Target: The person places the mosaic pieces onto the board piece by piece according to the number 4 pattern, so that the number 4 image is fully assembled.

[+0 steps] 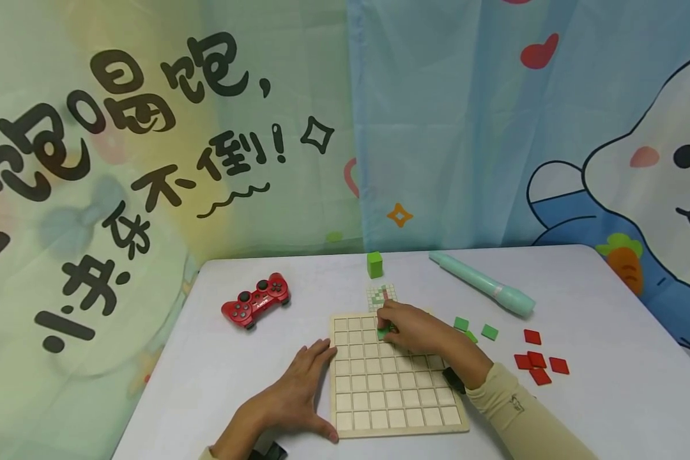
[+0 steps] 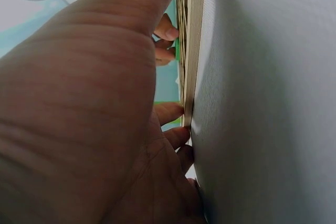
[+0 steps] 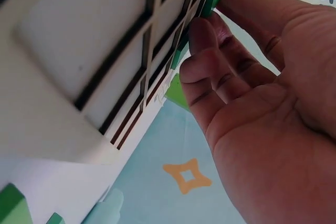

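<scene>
A square wooden board [image 1: 393, 400] with a raised grid of cells lies on the white table. Along its left edge rests my left hand [image 1: 296, 391], fingers straight and spread, with the thumb at the near corner. Over the far part of the board, my right hand [image 1: 416, 329] pinches a small green tile [image 1: 383, 334] between thumb and fingers. The left wrist view shows that green tile [image 2: 177, 50] at the board's surface. In the right wrist view, another green piece shows by the fingertips, partly hidden. A small gridded pattern card [image 1: 375, 300] lies just beyond the board.
Loose green tiles [image 1: 489, 332] lie right of the board, and several red tiles [image 1: 559, 365] farther right. A green cube [image 1: 375, 264] stands at the back. A mint-coloured tube with a wider end [image 1: 483, 284] lies back right, a red game controller [image 1: 256, 301] back left.
</scene>
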{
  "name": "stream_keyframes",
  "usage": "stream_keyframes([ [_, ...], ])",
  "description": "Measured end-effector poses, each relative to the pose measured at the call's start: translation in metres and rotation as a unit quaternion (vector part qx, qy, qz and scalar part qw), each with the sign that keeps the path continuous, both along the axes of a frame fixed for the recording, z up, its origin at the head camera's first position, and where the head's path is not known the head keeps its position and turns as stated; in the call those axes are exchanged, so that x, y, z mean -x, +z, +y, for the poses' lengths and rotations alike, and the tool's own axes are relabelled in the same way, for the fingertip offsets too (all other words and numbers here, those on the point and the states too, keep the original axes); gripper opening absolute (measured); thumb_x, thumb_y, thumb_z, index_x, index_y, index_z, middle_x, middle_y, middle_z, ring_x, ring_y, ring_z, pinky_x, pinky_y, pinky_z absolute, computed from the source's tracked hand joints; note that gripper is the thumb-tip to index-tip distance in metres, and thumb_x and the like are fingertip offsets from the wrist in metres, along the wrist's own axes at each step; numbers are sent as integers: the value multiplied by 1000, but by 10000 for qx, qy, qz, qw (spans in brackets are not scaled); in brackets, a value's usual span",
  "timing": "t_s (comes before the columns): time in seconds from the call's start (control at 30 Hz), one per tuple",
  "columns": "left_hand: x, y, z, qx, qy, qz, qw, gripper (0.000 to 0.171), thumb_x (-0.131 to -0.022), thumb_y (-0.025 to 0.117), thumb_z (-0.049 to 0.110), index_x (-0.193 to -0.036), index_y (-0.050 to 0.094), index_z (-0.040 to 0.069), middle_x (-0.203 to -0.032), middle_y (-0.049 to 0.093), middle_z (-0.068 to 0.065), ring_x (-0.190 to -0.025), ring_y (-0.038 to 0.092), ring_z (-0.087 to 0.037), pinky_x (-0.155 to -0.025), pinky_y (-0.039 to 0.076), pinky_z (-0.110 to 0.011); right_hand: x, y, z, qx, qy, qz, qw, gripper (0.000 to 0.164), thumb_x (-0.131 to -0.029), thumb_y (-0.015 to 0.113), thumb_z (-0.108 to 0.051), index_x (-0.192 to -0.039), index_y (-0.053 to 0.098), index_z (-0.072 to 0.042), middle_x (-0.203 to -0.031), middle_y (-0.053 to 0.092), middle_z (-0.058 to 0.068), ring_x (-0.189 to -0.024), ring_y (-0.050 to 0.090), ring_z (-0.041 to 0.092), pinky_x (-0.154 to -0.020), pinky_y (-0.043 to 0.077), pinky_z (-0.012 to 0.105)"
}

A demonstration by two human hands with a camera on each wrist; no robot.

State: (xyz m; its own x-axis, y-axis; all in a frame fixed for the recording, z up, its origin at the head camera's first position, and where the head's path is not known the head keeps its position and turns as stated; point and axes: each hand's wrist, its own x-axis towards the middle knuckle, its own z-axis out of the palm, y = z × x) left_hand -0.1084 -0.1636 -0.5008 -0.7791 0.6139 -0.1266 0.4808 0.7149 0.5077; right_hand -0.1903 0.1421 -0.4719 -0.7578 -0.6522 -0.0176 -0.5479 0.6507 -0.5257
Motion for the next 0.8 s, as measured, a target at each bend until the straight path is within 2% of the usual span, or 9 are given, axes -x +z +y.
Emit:
stream_keyframes([
  [0.13,0,0,0,16,18,31,10000,143,-58,100,64,-166,25,9,-177,20,-15,-166,20,-38,-138,18,-59,-1,1,0,-14,-57,-20,10000,12,-98,77,-12,-100,66,-15,-107,62,-1,-98,66,14,-81,57,30],
  [0.3,-1,0,1,15,4,32,10000,143,-58,100,64,-166,25,8,-176,20,-16,-166,19,-37,-138,18,-59,-4,3,-1,-188,-132,7,9997,11,-98,78,-17,-99,67,-16,-106,60,-1,-90,61,9,-73,53,25],
  [0.43,-1,0,2,-12,-3,27,10000,142,-58,100,64,-166,26,8,-176,21,-17,-166,20,-38,-138,18,-60,-9,5,5,-321,-314,34,9990,15,-99,76,-23,-110,69,-15,-116,62,0,-95,64,12,-74,55,27],
  [0.6,-1,-1,3,-74,-3,-55,10000,143,-57,100,63,-166,26,8,-176,21,-18,-165,21,-40,-138,18,-61,-19,12,30,-44,-879,-8,9961,25,-105,68,-20,-127,68,-9,-124,65,7,-98,64,15,-81,59,33],
  [0.7,-1,-1,3,-97,10,-97,9999,144,-57,101,63,-166,26,8,-176,21,-18,-165,21,-41,-138,18,-61,-25,17,55,68,-1369,9,9906,22,-106,66,-14,-126,69,-8,-121,68,7,-95,60,13,-78,56,29],
  [0.8,0,-1,1,-92,32,-73,9999,143,-57,100,63,-166,26,8,-176,21,-17,-165,21,-40,-138,17,-61,-32,22,81,127,-1683,85,9856,20,-104,67,-10,-123,70,-10,-119,70,5,-96,59,13,-76,55,25],
])
